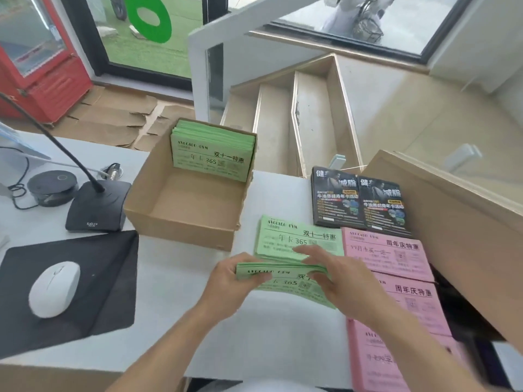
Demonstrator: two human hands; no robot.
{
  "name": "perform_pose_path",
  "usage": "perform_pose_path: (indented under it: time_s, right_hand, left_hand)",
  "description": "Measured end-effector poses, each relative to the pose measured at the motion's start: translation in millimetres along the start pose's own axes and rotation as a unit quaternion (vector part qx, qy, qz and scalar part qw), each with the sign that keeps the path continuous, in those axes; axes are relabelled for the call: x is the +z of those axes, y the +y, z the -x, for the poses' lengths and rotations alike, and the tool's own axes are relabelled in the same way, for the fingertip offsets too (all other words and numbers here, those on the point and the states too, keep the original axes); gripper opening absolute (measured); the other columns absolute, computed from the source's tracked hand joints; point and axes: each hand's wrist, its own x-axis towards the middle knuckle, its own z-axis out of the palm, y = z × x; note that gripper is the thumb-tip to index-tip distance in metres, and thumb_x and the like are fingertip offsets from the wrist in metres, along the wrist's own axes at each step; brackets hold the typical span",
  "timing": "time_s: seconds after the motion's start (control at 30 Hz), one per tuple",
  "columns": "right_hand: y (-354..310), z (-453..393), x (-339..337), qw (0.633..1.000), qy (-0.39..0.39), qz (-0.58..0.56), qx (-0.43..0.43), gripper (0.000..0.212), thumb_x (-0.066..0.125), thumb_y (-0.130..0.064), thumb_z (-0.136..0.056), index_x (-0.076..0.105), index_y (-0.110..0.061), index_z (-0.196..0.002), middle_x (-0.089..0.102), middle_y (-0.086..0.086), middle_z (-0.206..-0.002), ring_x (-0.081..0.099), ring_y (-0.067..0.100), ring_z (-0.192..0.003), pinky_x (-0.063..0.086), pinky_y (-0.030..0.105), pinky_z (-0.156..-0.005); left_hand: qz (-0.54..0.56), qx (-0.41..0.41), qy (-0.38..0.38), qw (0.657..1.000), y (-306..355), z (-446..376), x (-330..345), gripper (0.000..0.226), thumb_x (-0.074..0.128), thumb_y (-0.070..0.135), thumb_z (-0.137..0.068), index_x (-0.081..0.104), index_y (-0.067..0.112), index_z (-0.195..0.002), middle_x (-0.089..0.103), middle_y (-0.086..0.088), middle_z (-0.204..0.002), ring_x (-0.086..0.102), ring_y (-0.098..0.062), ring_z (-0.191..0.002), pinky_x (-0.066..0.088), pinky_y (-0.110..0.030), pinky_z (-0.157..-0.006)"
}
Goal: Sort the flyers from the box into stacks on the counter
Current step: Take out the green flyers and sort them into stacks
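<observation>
A bundle of green flyers (285, 284) hovers just above the white counter (181, 306). My left hand (235, 281) grips its left end, thumb on top. My right hand (339, 275) lies over its right end with fingers spread and bent. Behind it lies a green stack (297, 236) on the counter. Pink stacks (387, 253) run down the right side, and two black flyer stacks (359, 202) lie behind them. The open cardboard box (181, 219) holds one upright green stack (212, 154) at its far wall.
A desk microphone (96, 207), a round black device (52, 183) and a white mouse (53, 288) on a black pad (93, 306) fill the left of the counter. A large cardboard sheet (458, 222) leans at the right. Steps (311, 117) descend beyond the counter.
</observation>
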Motion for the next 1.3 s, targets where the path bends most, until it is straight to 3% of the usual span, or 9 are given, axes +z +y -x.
perform_pose_path:
  time_s: [0.17, 0.33, 0.47, 0.7, 0.9, 1.03, 1.13, 1.2, 1.3]
  right_hand:
    - [23, 19, 25, 0.993, -0.005, -0.074, 0.086, 0.054, 0.067, -0.026, -0.096, 0.045, -0.054, -0.136, 0.059, -0.034, -0.109, 0.061, 0.002, -0.109, 0.047, 0.026, -0.091]
    - [34, 29, 36, 0.991, 0.017, -0.069, 0.11, 0.049, 0.068, -0.024, -0.094, 0.052, -0.05, -0.133, 0.065, -0.023, -0.109, 0.061, 0.007, -0.104, 0.041, 0.026, -0.081]
    - [42, 36, 43, 0.978, 0.049, -0.132, 0.155, 0.045, 0.069, -0.019, -0.093, 0.058, -0.048, -0.126, 0.066, -0.021, -0.108, 0.063, 0.013, -0.103, 0.049, 0.034, -0.088]
    - [38, 38, 40, 0.983, 0.069, -0.133, 0.102, 0.046, 0.064, -0.012, -0.096, 0.059, -0.044, -0.13, 0.066, -0.017, -0.121, 0.061, 0.01, -0.108, 0.049, 0.033, -0.093]
    - [53, 46, 51, 0.978, 0.09, -0.169, 0.085, 0.046, 0.062, -0.009, -0.097, 0.059, -0.038, -0.133, 0.062, -0.021, -0.114, 0.056, 0.003, -0.109, 0.045, 0.026, -0.094]
    - [55, 45, 53, 0.979, 0.086, -0.156, 0.098, 0.045, 0.058, -0.011, -0.1, 0.058, -0.04, -0.134, 0.063, -0.019, -0.119, 0.052, -0.007, -0.09, 0.038, 0.016, -0.081]
    - [53, 43, 55, 0.978, 0.097, -0.155, 0.1, 0.044, 0.058, -0.012, -0.1, 0.058, -0.039, -0.134, 0.065, -0.017, -0.121, 0.049, -0.009, -0.079, 0.037, 0.02, -0.077]
    - [53, 42, 57, 0.975, 0.105, -0.164, 0.107, 0.044, 0.06, -0.012, -0.099, 0.058, -0.038, -0.134, 0.065, -0.017, -0.12, 0.049, -0.011, -0.081, 0.037, 0.016, -0.077]
    - [54, 43, 58, 0.972, 0.108, -0.177, 0.106, 0.047, 0.061, -0.008, -0.097, 0.06, -0.038, -0.133, 0.064, -0.016, -0.12, 0.05, -0.013, -0.092, 0.035, 0.004, -0.082]
  left_hand:
    - [-0.036, -0.023, 0.033, 0.999, -18, 12, 11, 0.024, 0.087, 0.002, -0.074, 0.075, 0.011, -0.093, 0.079, -0.001, -0.088, 0.072, -0.011, -0.083, 0.052, -0.017, -0.073]
    - [-0.05, -0.035, 0.031, 0.998, -21, 14, 22, 0.015, 0.081, 0.005, -0.083, 0.07, 0.012, -0.09, 0.075, 0.003, -0.085, 0.065, -0.01, -0.08, 0.047, -0.015, -0.069]
    - [-0.032, -0.041, 0.035, 0.998, -23, 19, 26, 0.016, 0.081, 0.012, -0.085, 0.066, 0.016, -0.09, 0.074, 0.002, -0.086, 0.064, -0.011, -0.081, 0.046, -0.018, -0.069]
    - [-0.066, -0.02, 0.085, 0.994, -14, 23, 29, 0.015, 0.075, 0.018, -0.091, 0.061, 0.021, -0.092, 0.075, 0.004, -0.092, 0.066, -0.009, -0.083, 0.046, -0.021, -0.069]
    - [-0.078, 0.006, 0.078, 0.994, -20, 26, 23, 0.02, 0.082, 0.017, -0.084, 0.067, 0.03, -0.088, 0.071, 0.005, -0.098, 0.065, -0.018, -0.1, 0.049, -0.03, -0.086]
    - [-0.078, -0.006, 0.083, 0.993, -25, 24, 24, 0.025, 0.082, 0.013, -0.084, 0.066, 0.032, -0.09, 0.072, 0.006, -0.1, 0.066, -0.016, -0.101, 0.049, -0.027, -0.083]
    - [-0.099, -0.02, 0.092, 0.991, -30, 26, 26, 0.03, 0.075, 0.001, -0.087, 0.066, 0.029, -0.096, 0.072, 0.012, -0.098, 0.066, -0.009, -0.099, 0.051, -0.019, -0.078]
    - [-0.113, -0.035, 0.098, 0.988, -34, 27, 28, 0.032, 0.068, -0.005, -0.088, 0.066, 0.026, -0.098, 0.073, 0.011, -0.094, 0.066, -0.01, -0.096, 0.05, -0.016, -0.073]
    - [-0.132, -0.04, 0.081, 0.987, -37, 25, 25, 0.026, 0.067, -0.001, -0.09, 0.067, 0.024, -0.098, 0.075, 0.008, -0.092, 0.066, -0.012, -0.093, 0.048, -0.026, -0.077]
